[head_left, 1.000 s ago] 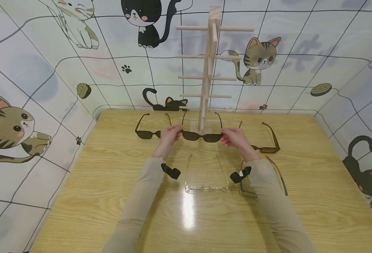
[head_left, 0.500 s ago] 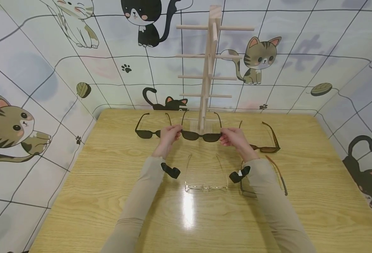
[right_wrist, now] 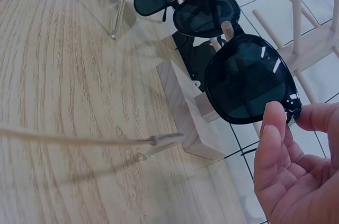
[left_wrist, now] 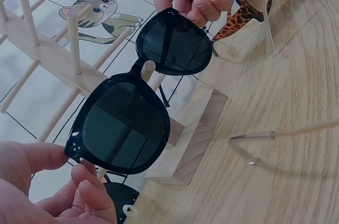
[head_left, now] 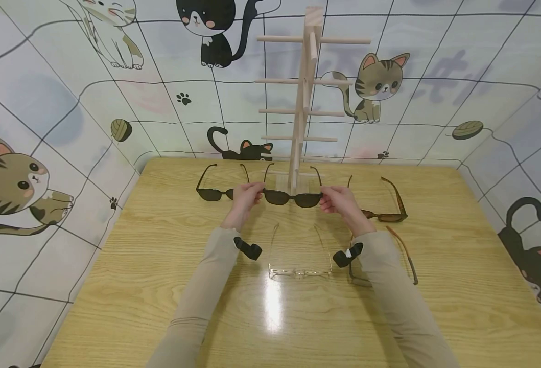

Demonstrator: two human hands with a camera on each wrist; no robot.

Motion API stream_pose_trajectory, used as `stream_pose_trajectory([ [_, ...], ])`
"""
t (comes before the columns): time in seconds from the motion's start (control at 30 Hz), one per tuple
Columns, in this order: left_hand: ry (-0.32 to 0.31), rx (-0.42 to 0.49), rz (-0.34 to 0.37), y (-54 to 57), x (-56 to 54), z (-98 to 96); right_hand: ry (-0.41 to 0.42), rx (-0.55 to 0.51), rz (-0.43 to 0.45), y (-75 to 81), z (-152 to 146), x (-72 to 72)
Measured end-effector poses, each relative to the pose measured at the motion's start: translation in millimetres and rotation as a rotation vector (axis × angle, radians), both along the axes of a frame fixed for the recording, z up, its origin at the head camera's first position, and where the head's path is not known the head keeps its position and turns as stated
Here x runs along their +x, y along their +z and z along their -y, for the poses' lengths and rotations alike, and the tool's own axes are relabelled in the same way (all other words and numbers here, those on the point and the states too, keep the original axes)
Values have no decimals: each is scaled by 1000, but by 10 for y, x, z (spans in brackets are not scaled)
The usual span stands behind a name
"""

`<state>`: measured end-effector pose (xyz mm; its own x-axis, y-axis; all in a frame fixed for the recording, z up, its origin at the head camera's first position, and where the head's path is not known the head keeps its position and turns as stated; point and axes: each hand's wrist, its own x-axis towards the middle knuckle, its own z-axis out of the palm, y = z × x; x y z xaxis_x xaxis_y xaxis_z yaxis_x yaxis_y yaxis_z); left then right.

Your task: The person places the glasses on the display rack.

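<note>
Black sunglasses [head_left: 291,198] with dark lenses are held level between both hands, low in front of the wooden peg stand [head_left: 301,102]. My left hand [head_left: 248,197] pinches the frame's left hinge corner between thumb and fingers. At the opposite corner my right hand [head_left: 340,200] pinches the frame the same way. In both wrist views a peg tip [left_wrist: 148,68] pokes up at the bridge of the sunglasses [right_wrist: 246,78], and the temples reach back past the stand. The wooden base [right_wrist: 185,107] of the stand shows below the lenses.
Another pair of dark sunglasses [head_left: 211,195] lies to the left, partly behind my left hand. Tortoiseshell sunglasses [head_left: 391,217] and brown-templed glasses [head_left: 405,253] lie on the right. Clear thin-rimmed glasses [head_left: 299,273] lie nearer, between my forearms. A cat-patterned backdrop [head_left: 160,102] surrounds the table.
Both hands keep their hold on the black sunglasses. The sunglasses have shifted only very slightly to the left; the other glasses stay where they were.
</note>
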<state>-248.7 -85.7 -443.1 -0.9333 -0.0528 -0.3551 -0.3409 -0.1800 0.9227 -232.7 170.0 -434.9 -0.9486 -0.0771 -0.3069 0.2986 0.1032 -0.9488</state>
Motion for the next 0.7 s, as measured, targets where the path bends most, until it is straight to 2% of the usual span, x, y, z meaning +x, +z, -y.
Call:
stream_pose_trajectory([
  [0.2,4,-41,-30,5,15,9,-63,76,-26,25,-30,39],
  [0.33,11,-97,-65,19,41,42,-72,119,-52,71,-38,84],
  [0.47,13,-137,-97,44,76,99,-51,104,-80,107,-20,138],
  [0.7,17,-154,-139,111,139,228,-25,73,-154,175,54,256],
])
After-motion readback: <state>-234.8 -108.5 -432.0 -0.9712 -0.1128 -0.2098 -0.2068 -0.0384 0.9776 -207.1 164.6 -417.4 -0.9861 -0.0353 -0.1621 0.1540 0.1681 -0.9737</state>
